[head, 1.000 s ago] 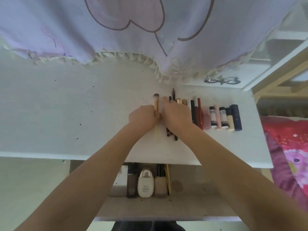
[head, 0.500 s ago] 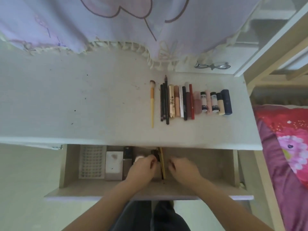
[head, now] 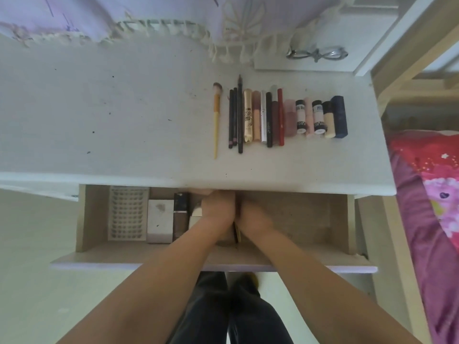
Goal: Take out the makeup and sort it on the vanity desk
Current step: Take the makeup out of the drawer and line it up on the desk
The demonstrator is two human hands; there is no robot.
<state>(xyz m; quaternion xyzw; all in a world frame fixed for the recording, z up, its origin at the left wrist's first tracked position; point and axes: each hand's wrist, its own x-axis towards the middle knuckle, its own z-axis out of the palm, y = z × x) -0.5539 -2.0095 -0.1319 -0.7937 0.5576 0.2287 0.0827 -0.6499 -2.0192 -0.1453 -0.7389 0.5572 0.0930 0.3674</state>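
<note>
Head view looks straight down on the white, faintly grained desk (head: 124, 120), speckled with small dark flecks, and the makeup sits in a neat row on its right half. Leftmost is a slim yellow-handled brush (head: 216, 115) with a fluffy pale tip, set slightly apart; beside it lie thin dark pencils (head: 234, 117), then a glossy gold mascara tube (head: 248, 115), pink and silver sticks, a red pencil (head: 281, 115), stubby white-labelled tubes (head: 301, 117), and a squared navy case (head: 339, 116) closing the row on the right. Below the desk edge the open drawer (head: 298, 219) shows plain wood-toned board. Both hands are in it, side by side near the middle: the left hand (head: 218, 207) and right hand (head: 253, 217) are blurred, fingers tucked under the desk edge, so whether they grip anything I cannot tell. A thin gold-edged item (head: 237, 232) lies between the wrists. Left of the hands stand a dark bottle (head: 180, 214), a white box (head: 160, 219) and a ridged white tray (head: 128, 212). At the back, fringed lilac cloth (head: 173, 11) drapes over the desk, glasses (head: 316, 52) rest on a raised ledge, and a pink-and-red bedspread (head: 432, 207) fills the right edge.
</note>
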